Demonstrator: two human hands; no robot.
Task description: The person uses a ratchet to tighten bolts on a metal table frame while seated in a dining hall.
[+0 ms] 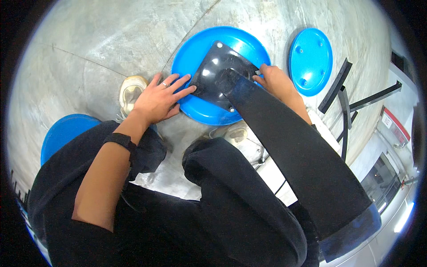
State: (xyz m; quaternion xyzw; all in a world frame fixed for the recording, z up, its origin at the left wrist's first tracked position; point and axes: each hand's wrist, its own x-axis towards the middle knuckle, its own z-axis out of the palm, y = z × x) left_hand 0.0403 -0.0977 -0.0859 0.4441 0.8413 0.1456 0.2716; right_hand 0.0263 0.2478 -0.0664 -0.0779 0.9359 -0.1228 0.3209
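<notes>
A round blue disc lies on the floor in front of me. On it rests a black square metal plate with pale bolts at its corners. A thick black post rises from the plate toward me and the lower right, hiding part of my right forearm. My left hand lies with fingers spread over the disc's left rim, fingertips at the plate's left corner. At the plate's right corner, my right hand pinches a bolt between thumb and finger.
A smaller blue disc with several fittings lies to the right. Beside it are black metal bars. White sheeting lies under the post. Another blue rounded surface shows by my left leg. My shoes flank the near side of the large disc.
</notes>
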